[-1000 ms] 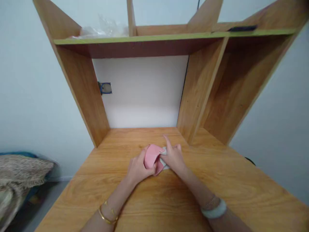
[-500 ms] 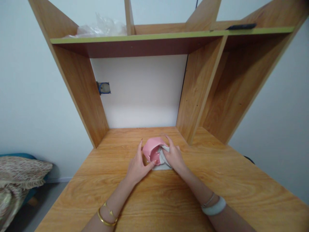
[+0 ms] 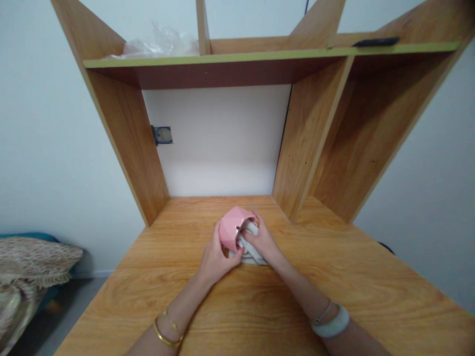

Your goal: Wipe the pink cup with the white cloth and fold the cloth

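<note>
A glossy pink faceted bowl lies tipped on its side above the desk, its opening turned toward the lower right. My left hand grips it, with the thumb at the lower rim and the fingers along its left side. My right hand is at the opening, closed on a light grey cloth. Part of the cloth is pushed inside the bowl, and the rest trails onto the desk below. The right fingertips are partly hidden by the cloth and the rim.
The wood-grain desk spreads around my arms, with a shelf unit rising at its back. Clear plastic wrap and a dark flat object lie on the shelf. A patterned blanket is at the far left.
The bowl has turned, so more of its faceted outside and a small dark mark by the rim now show. My right hand has pushed further into the opening with the cloth.
</note>
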A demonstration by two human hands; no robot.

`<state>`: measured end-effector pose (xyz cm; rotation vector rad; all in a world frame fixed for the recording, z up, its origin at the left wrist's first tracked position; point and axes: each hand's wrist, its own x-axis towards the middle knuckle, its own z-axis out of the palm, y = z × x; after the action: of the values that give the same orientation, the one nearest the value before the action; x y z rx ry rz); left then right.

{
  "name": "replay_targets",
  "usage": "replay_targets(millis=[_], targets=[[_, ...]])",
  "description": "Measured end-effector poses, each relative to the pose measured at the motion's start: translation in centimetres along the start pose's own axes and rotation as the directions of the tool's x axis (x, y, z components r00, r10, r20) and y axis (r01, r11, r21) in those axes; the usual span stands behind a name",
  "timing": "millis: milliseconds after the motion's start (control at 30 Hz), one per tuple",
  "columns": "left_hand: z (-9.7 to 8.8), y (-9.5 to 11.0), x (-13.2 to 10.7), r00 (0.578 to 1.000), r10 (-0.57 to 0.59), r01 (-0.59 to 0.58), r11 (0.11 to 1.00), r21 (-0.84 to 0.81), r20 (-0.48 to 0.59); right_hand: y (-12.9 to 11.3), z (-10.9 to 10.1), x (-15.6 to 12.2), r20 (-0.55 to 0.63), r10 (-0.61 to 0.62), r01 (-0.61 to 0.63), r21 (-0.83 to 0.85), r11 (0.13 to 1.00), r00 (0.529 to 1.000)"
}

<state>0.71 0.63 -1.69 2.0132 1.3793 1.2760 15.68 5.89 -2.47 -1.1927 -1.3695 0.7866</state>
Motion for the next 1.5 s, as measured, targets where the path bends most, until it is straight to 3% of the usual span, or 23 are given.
replay_targets(millis=[367, 533, 667, 900, 1100, 1233, 1400, 1500], targets=[[-0.9, 0.9, 0.0, 0.999, -0.016, 0.005, 0.959, 0.283, 0.035, -0.8, -0.9, -0.3, -0.037, 0.073, -0.081, -0.356, 0.931, 0.997], [-1.2, 1.3, 0.0, 0.999, -0.023, 0.005, 0.938, 0.345, 0.049, -1.1, -1.1, -0.2, -0.021, 0.084, -0.085, -0.395, 0.915, 0.996], [-1.2, 1.1, -0.1, 0.996, 0.01, -0.042, 0.931, 0.362, 0.09, -1.4, -1.4, -0.4, -0.025, 0.049, -0.055, -0.414, 0.908, 0.998], [-1.4, 0.5, -0.1, 0.99, 0.082, -0.119, 0.921, 0.371, 0.112, -2.3, -1.7, -0.9, 0.003, -0.097, 0.081, -0.574, 0.815, 0.995], [-1.6, 0.5, 0.0, 0.985, 0.103, -0.147, 0.919, 0.365, 0.138, -1.9, -1.8, -0.7, 0.084, -0.066, 0.098, -0.466, 0.88, 0.994], [-1.4, 0.2, 0.0, 0.988, 0.089, -0.124, 0.942, 0.312, 0.124, -1.8, -1.8, -0.6, 0.041, -0.08, 0.09, -0.339, 0.937, 0.996], [-1.3, 0.2, 0.2, 0.999, -0.009, 0.003, 0.984, 0.177, 0.032, -1.5, -1.4, -0.5, -0.044, -0.103, 0.094, -0.178, 0.98, 0.994], [-1.2, 0.2, 0.4, 1.0, 0.003, -0.004, 0.997, 0.071, 0.006, -1.0, -1.1, -0.4, -0.064, -0.072, 0.066, -0.094, 0.993, 0.995]])
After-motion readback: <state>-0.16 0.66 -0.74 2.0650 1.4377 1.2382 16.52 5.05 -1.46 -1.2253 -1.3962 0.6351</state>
